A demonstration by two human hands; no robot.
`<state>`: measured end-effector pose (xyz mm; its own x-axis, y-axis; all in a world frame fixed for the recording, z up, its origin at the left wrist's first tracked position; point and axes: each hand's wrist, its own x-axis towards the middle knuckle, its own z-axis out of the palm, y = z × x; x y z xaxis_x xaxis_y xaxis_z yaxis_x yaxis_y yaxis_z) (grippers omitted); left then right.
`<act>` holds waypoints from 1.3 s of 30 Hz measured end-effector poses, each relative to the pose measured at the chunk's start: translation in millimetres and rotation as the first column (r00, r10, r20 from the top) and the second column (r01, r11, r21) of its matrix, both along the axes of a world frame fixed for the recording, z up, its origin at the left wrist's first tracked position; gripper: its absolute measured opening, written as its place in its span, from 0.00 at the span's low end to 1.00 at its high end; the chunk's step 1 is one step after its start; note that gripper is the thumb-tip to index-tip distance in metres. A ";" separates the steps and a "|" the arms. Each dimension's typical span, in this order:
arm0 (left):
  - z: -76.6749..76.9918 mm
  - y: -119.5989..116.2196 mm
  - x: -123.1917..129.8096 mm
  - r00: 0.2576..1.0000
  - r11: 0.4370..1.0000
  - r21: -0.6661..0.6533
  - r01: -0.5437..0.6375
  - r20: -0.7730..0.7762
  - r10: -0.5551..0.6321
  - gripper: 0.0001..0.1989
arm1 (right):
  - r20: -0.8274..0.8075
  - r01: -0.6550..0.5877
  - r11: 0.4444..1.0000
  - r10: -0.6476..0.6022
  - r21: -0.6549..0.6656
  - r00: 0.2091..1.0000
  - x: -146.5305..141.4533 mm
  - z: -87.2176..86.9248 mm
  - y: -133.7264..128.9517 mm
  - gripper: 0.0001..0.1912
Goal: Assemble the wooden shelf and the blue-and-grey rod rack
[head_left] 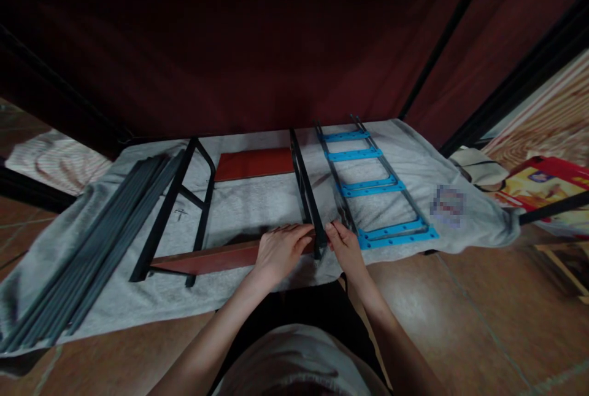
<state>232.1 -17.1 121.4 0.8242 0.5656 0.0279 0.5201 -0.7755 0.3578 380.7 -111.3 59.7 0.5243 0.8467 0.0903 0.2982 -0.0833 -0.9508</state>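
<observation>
A small shelf unit with black metal side frames [166, 218] lies in front of me, two reddish-brown boards joining its sides. My left hand [281, 253] is closed over the near board [216, 259], close to its right end. At the corner where that board meets the right black frame [307, 184], my right hand [346, 247] is held with its fingers pinched together on the outer side. Whatever sits between those fingertips is too small to make out. The far board [254, 164] spans the other end.
Several grey tubes [99, 242] lie at the left on a grey cloth [257, 218]. Right of the shelf is a rack with thin rods and blue crosspieces [375, 190]. Dark red fabric [257, 46] hangs behind; a red-and-yellow package [547, 190] is at far right.
</observation>
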 end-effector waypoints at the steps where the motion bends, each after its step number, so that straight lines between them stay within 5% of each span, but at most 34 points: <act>1: 0.0 -0.4 0.0 1.000 1.000 0.006 -0.003 -0.005 0.003 0.15 | -0.019 0.004 1.000 -0.004 0.001 1.000 -0.8 -0.7 1.3 0.21; 9: -2.3 -1.7 0.1 1.000 1.000 0.027 0.014 0.003 -0.014 0.15 | -0.049 0.132 0.991 -0.132 -0.010 0.990 -16.2 -4.9 -1.0 0.21; 18: -7.4 -2.1 -1.0 0.999 1.000 0.028 0.013 0.033 -0.014 0.14 | -0.075 0.062 0.994 -0.055 0.095 0.996 -10.8 -7.0 -9.4 0.10; 39: -10.2 -6.5 -3.1 0.996 0.994 0.110 0.011 0.088 -0.021 0.11 | 0.017 0.078 0.996 -0.079 0.034 0.997 -8.3 -5.4 -5.7 0.15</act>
<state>229.1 -23.6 111.2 0.8246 0.5420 0.1621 0.4773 -0.8203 0.3150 372.4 -116.9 54.3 0.5872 0.7993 0.1275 0.3091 -0.0759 -0.9480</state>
